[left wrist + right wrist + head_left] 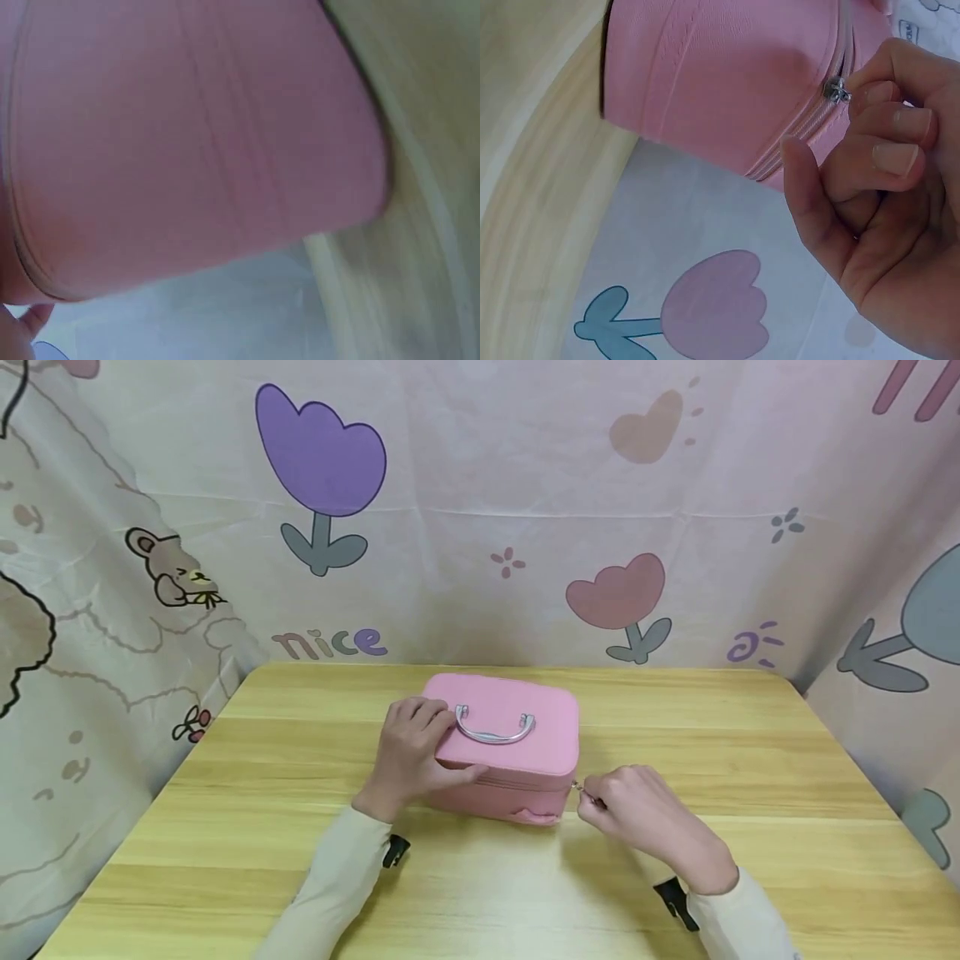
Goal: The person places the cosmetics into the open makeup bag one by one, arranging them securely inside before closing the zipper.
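Observation:
A pink vanity case (510, 727) with a silver carry handle (495, 732) on its lid stands upright on the table. My left hand (412, 747) grips its left front corner, fingers over the lid and thumb along the front. The left wrist view shows the case's side (195, 150) close up, with a fingertip at lower left. At the right side, my right hand (637, 806) pinches the zipper pull, which its fingers mostly cover. In the right wrist view, the metal slider (835, 91) sits on the zipper (791, 139); part of the seam above it is parted.
The wooden table (262, 827) has its back edge just behind the case. A patterned cloth (465, 468) hangs behind the table and along both sides. On the front of the case is a raised pink piece (536, 817) near the bottom.

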`<act>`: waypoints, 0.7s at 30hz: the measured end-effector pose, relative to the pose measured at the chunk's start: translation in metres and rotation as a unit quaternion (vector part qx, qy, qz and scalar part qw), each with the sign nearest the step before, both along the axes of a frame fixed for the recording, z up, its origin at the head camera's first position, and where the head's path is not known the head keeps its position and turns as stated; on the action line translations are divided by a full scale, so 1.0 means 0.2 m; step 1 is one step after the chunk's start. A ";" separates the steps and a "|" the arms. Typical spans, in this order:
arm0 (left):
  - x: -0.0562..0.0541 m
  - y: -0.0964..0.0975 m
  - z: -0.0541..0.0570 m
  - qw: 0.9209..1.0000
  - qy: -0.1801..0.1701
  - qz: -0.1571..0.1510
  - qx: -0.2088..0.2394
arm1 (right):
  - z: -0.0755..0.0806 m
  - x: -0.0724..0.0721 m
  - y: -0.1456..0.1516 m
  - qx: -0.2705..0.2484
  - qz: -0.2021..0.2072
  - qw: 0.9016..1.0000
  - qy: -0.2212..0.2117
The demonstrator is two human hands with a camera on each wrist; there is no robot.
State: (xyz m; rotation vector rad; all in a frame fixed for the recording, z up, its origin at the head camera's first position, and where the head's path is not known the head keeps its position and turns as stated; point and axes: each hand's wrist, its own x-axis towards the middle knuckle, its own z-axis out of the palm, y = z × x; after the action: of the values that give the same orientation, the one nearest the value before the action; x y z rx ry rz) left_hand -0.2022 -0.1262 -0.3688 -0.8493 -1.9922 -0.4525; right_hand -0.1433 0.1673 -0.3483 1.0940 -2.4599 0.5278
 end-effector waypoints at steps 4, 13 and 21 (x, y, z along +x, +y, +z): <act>0.02 0.03 0.01 1.000 -0.013 0.020 0.004 | -0.01 0.00 0.00 0.000 -0.010 1.000 0.015; 0.04 0.04 0.00 0.998 -0.041 0.030 0.032 | -0.02 0.01 -0.06 0.004 -0.014 0.999 0.031; 0.05 0.04 0.01 0.997 -0.064 0.019 0.040 | -0.05 0.04 -0.13 -0.016 0.014 0.998 0.052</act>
State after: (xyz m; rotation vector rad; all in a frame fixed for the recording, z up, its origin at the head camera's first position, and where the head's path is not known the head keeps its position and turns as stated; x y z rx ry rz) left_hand -0.1917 -0.1173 -0.3668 -0.7478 -2.0883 -0.5723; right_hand -0.1353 0.1415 -0.3579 1.1158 -2.3421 0.5025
